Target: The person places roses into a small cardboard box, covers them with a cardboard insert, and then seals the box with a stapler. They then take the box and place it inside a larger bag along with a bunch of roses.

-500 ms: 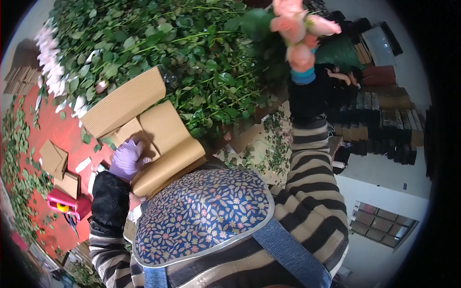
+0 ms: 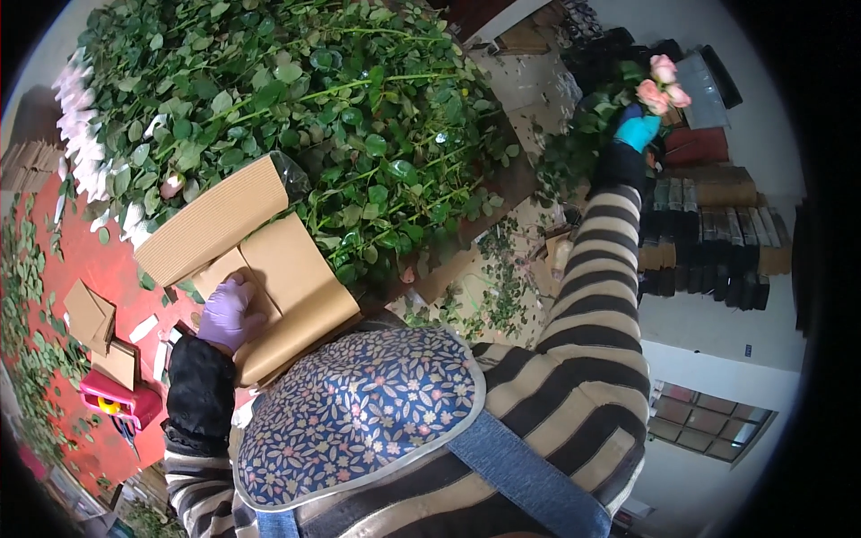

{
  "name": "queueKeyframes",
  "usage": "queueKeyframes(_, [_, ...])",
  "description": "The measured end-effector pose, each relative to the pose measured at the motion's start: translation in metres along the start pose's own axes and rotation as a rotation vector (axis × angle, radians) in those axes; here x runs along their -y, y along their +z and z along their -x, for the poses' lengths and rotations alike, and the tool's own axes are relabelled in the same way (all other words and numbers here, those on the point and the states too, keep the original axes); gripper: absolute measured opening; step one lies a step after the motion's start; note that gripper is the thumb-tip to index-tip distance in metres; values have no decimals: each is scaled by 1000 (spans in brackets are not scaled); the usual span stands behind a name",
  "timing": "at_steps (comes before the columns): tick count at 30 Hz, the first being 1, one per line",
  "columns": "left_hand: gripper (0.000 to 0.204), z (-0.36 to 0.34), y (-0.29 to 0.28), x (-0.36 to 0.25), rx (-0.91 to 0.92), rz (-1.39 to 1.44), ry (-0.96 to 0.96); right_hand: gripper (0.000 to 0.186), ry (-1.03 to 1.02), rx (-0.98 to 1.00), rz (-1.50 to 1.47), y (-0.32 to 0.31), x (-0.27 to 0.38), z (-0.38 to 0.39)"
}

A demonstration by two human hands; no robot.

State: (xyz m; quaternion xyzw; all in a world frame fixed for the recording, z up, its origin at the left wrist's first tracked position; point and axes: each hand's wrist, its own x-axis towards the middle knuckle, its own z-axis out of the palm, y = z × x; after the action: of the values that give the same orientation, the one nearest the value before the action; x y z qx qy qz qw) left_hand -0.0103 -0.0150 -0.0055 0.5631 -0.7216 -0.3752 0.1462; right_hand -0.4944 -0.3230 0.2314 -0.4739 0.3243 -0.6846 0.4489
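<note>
Pink roses (image 2: 664,85), a small bunch with leafy stems, held high and far out to the person's right, well clear of the bench; right hand (image 2: 638,131) in a teal glove, clenched round the stems just below the blooms, arm in a striped sleeve at full stretch, probably to keep the heads from knocking against anything. Left hand (image 2: 230,314), purple glove, lies flat with fingers spread on a sheet of brown corrugated card (image 2: 300,291), grasping nothing; it looks to be pinning the sheet so it does not slide. A second ribbed card sheet (image 2: 211,220) lies just beside, tucked under the edge of a big heap of cut rose stems (image 2: 341,108), all foliage, few buds showing. The red bench (image 2: 94,260) carries stray leaves, small folded card pieces (image 2: 90,314) and a red tray (image 2: 117,396) near the left elbow. Floral-print apron (image 2: 354,412) in front.
</note>
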Motion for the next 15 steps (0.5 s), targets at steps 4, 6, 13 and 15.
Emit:
queueKeyframes(4, [41, 14, 1, 8, -150, 51, 119, 43, 332, 73, -198, 26, -2, 19])
queueKeyframes(6, [40, 11, 3, 12, -166, 42, 149, 45, 668, 137, -325, 42, 1, 41])
queueKeyframes(13, [27, 36, 29, 19, -225, 1439, -515, 40, 502, 1465, 452, 177, -39, 158])
queueKeyframes(15, [44, 41, 36, 11, -295, 1829, -324, 33, -191, 1904, 911, 214, -55, 192])
